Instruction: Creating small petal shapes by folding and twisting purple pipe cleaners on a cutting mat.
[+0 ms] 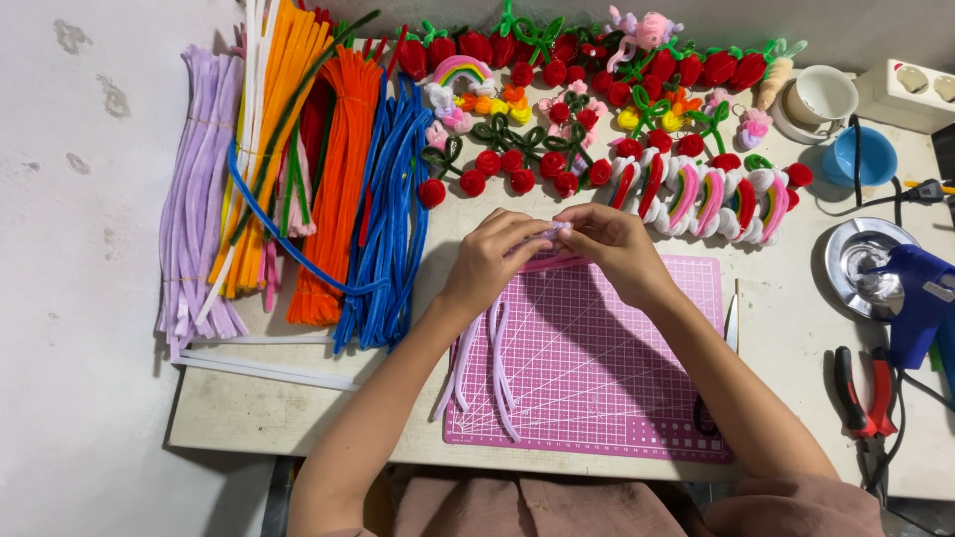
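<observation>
One pink cutting mat (pixel 607 368), one red-handled pliers (pixel 863 398), one blue glue gun (pixel 920 303), one white cup (pixel 824 94), two hands (pixel 492 259)

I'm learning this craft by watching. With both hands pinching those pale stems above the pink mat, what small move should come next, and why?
Probably a tight twist: the left hand and right hand meet on one end of the pale pipe cleaners, whose long tails lie loose across the pink cutting mat.

Beyond the fingertips (pixel 553 231): a crowded row of red pompoms (pixel 507 169) and rainbow pieces (pixel 696 194). Beneath and behind: open pink cutting mat (pixel 617 378), bar loose lilac stems (pixel 497 368).
</observation>
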